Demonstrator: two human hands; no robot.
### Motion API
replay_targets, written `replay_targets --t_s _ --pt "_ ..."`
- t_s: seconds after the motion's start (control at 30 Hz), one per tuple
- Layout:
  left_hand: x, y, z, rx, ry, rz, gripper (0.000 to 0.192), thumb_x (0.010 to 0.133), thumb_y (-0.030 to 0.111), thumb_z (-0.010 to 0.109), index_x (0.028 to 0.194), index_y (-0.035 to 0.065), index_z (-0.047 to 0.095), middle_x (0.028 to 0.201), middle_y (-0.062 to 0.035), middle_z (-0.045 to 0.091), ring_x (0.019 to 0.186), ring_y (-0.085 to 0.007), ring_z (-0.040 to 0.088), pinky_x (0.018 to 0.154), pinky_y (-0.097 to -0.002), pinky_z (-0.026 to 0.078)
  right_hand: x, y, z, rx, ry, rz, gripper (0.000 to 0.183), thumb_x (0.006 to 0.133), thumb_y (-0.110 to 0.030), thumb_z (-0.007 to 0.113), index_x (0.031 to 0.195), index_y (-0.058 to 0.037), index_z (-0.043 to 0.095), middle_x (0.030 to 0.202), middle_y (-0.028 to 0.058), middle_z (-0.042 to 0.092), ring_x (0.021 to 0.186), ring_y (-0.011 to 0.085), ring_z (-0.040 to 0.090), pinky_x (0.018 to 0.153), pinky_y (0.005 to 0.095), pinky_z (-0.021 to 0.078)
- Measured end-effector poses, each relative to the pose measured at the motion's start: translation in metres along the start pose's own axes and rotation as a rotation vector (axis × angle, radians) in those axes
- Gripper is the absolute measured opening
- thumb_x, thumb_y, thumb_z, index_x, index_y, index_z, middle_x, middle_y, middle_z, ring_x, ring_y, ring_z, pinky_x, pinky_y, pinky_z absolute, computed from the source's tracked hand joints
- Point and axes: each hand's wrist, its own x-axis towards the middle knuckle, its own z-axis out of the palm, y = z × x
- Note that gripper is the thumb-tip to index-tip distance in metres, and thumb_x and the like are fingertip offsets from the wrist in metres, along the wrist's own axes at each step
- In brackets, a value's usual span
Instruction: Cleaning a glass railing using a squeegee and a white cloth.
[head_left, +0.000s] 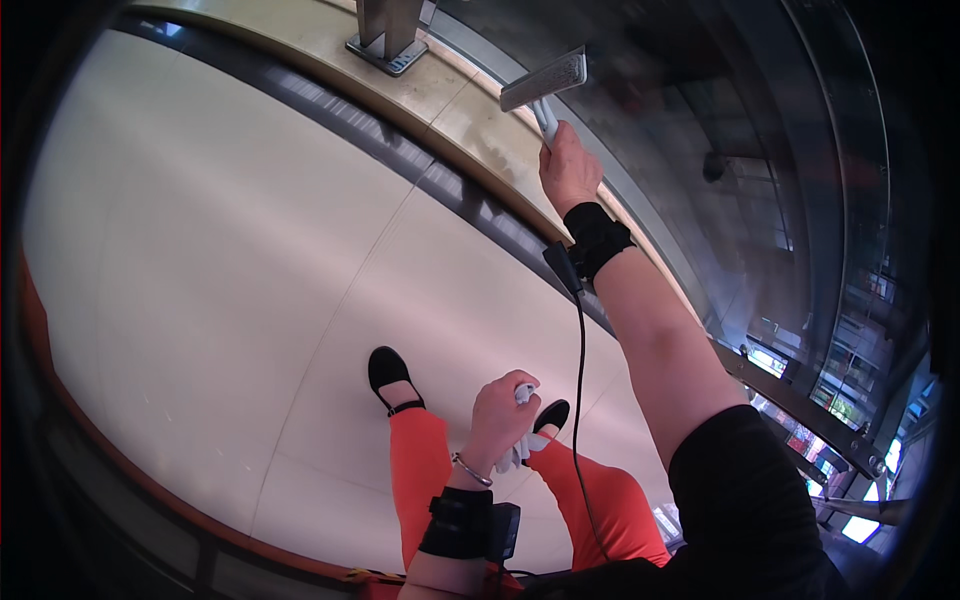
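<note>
My right hand (571, 169) is stretched out and wrapped around the pale handle of a window squeegee (546, 81). The squeegee's wide head lies at or very near the lower part of a dark glass pane (660, 97); whether it touches cannot be told. Closer to my body, my left hand (501, 412) is a fist around a crumpled light-grey cloth (521, 450). One bit of the cloth pokes out at the top of the fist, and the rest hangs below it.
A stone ledge (480, 127) runs along the foot of the glass, with a metal post (388, 45) fixed on it. Pale floor tiles (247, 247) spread to the left. A black cable (580, 420) hangs from my right wristband. Metal rails (802, 412) stand at right.
</note>
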Motion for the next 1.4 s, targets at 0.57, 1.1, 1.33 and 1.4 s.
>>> replay_targets --t_s 0.57,1.1,1.33,1.4 --pt "-0.01 -0.061 0.082 0.252 -0.135 -0.05 0.012 0.071 0.003 0.055 0.082 0.0033 0.059 0.061 -0.0106 0.056 0.053 -0.0197 0.056 0.051 -0.0286 0.043 -0.232 0.3 -0.057 -0.193 -0.21 0.297 0.025 0.079 -0.018 0.055 0.1 -0.0096 0.043 0.087 0.0133 0.058 0.066 0.0348 0.059 0.057 0.0451 0.0453" --pt "-0.009 -0.089 0.107 0.431 -0.199 -0.138 0.013 0.071 0.0 0.054 0.083 0.0004 0.058 0.058 -0.0085 0.053 0.051 -0.0139 0.05 0.051 -0.0252 0.041 -0.411 0.472 -0.123 -0.51 -0.207 0.708 0.026 0.08 -0.02 0.053 0.099 -0.0084 0.04 0.09 0.0141 0.058 0.068 0.0363 0.059 0.058 0.0466 0.0463" --pt "-0.009 -0.09 0.113 0.428 -0.228 -0.119 0.011 0.072 0.0 0.053 0.082 0.0007 0.059 0.058 -0.008 0.053 0.051 -0.0133 0.051 0.051 -0.0253 0.041 -0.41 0.468 -0.12 -0.523 -0.148 0.94 0.025 0.081 -0.022 0.054 0.099 -0.0082 0.043 0.09 0.0143 0.06 0.074 0.0357 0.06 0.064 0.0462 0.0466" --pt "-0.009 -0.091 0.113 0.436 -0.224 -0.106 0.011 0.072 0.0 0.053 0.082 0.0008 0.059 0.058 -0.0083 0.054 0.051 -0.014 0.051 0.051 -0.0258 0.041 -0.402 0.462 -0.117 -0.514 -0.173 1.061 0.026 0.079 -0.024 0.055 0.096 -0.0069 0.045 0.086 0.0152 0.062 0.076 0.0354 0.061 0.066 0.0454 0.0476"
